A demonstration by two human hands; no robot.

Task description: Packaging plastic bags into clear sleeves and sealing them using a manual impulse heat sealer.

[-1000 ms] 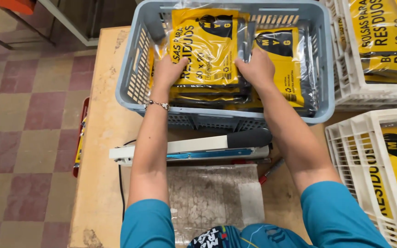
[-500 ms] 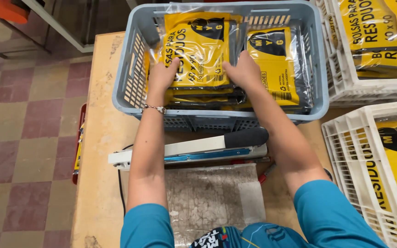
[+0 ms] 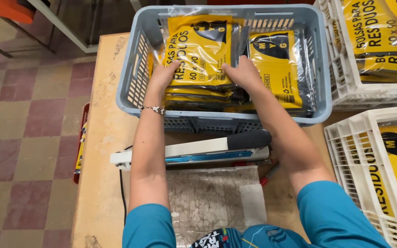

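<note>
Both my hands reach into a grey-blue plastic crate (image 3: 134, 98) on a wooden table. My left hand (image 3: 162, 77), with a bead bracelet on the wrist, grips the near left corner of the top yellow plastic-wrapped packet (image 3: 198, 48) on the left stack. My right hand (image 3: 241, 73) holds the same packet's near right corner. A second stack of yellow packets (image 3: 279, 69) lies to the right inside the crate.
A white heat sealer with a black handle (image 3: 198, 149) lies on the table (image 3: 99, 138) in front of the crate, a clear plastic sheet (image 3: 212, 197) before it. White crates of yellow packets stand at far right (image 3: 368, 92) and near right (image 3: 368, 183). Checked floor lies at left.
Both hands have slid a little towards the left stack and settled on the near corners of its top packet. The view has shifted slightly.
</note>
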